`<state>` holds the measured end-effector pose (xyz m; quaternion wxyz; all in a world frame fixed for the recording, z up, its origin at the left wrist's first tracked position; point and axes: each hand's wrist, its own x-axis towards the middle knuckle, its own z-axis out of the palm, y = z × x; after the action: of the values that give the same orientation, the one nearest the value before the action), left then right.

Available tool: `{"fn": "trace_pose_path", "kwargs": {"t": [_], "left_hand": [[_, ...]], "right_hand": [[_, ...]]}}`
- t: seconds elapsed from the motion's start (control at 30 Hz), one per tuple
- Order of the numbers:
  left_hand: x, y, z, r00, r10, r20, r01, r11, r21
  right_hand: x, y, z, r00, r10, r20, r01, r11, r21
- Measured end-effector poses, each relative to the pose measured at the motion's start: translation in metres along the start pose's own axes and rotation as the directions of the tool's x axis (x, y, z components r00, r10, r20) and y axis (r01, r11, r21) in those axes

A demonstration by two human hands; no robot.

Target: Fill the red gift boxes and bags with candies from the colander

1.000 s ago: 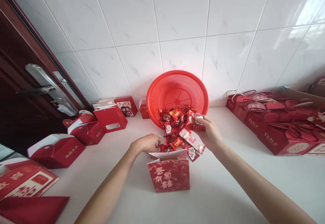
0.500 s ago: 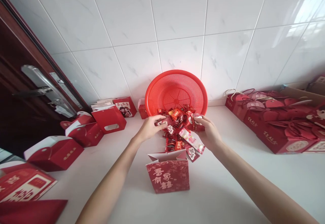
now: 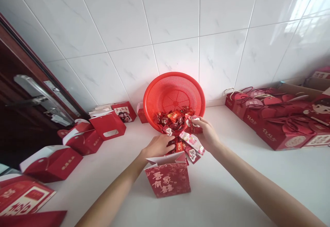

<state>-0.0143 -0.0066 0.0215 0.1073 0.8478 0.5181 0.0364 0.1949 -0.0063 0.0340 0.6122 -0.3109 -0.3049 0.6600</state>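
Observation:
A red paper gift box [image 3: 168,180] with pale characters stands open-topped on the white counter in front of me. Just behind it, my left hand [image 3: 158,145] bends its fingers down among wrapped candies [image 3: 179,146]; whatever they close on is hidden. My right hand [image 3: 208,132] pinches a red candy packet [image 3: 191,125] at the pile's right side. A pink floral packet [image 3: 192,142] and a dark red packet with a white label [image 3: 193,155] lie below that hand. More candies spill from a tilted red plastic basket [image 3: 175,79] leaning on the wall.
Several red boxes, such as this one with a white inside [image 3: 54,161], line the counter's left side by a door handle [image 3: 42,98]. Closed red gift boxes [image 3: 278,134] with cord handles are packed at the right. White tiles [image 3: 175,14] back the counter.
My left hand has come down and nearer from the basket's front to the candies right behind the gift box. The right hand stays at the red packet. The view has shifted slightly.

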Motion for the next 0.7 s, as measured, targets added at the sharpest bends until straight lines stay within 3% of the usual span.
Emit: {"fn": "trace_pose_path", "kwargs": {"t": [0.23,0.37,0.47,0.53,0.7], "left_hand": [[0.005,0.001,0.003,0.999,0.013,-0.035,-0.018,0.985,-0.169],[0.003,-0.004,0.002,0.998,0.059,0.002,-0.058,0.988,-0.142],[0.005,-0.009,-0.002,0.994,0.099,0.040,-0.085,0.958,-0.275],[0.007,-0.011,-0.005,0.995,0.095,0.016,-0.077,0.885,-0.459],[0.011,-0.007,-0.009,0.996,-0.012,-0.085,-0.061,0.600,-0.797]], "right_hand": [[0.000,0.004,0.000,1.000,0.024,-0.007,-0.024,1.000,-0.001],[0.000,0.005,0.002,0.999,0.028,-0.019,-0.028,1.000,0.010],[0.000,0.003,0.002,1.000,0.024,-0.015,-0.024,1.000,0.012],[-0.001,0.002,0.001,1.000,0.019,-0.013,-0.019,1.000,0.006],[-0.001,0.002,0.001,1.000,0.020,-0.009,-0.020,1.000,0.008]]}}
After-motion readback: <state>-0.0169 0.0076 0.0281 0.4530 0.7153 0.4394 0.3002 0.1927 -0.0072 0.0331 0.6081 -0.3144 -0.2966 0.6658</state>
